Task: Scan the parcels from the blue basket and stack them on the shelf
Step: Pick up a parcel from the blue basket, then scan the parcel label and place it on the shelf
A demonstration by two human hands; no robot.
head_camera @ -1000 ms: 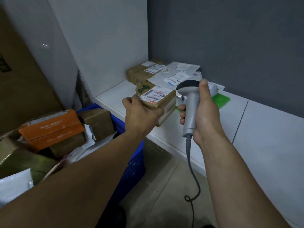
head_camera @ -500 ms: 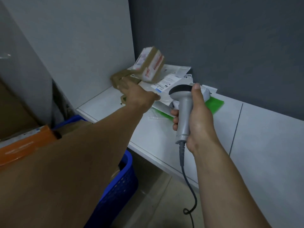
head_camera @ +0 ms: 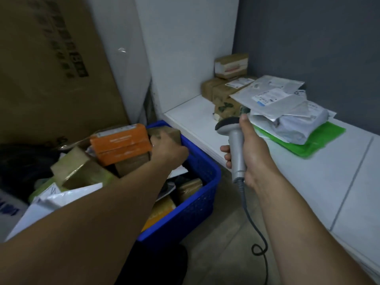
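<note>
Left hand (head_camera: 169, 150): inside the basket (head_camera: 202, 161), fingers curled over the brown box (head_camera: 165, 131).
Box lies: at the far corner, just beyond the knuckles, touching the orange box (head_camera: 121, 142).
Box's long axis: cannot tell, mostly hidden.
Right hand (head_camera: 254, 155): clamped on the scanner (head_camera: 236, 149), by the shelf (head_camera: 308, 182) edge.
Nearer hand: left.

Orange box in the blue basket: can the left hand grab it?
Probably yes. The orange box lies uncovered on top in the blue basket, right beside the left hand. But that hand now grips a brown box, so it must let go first.
</note>
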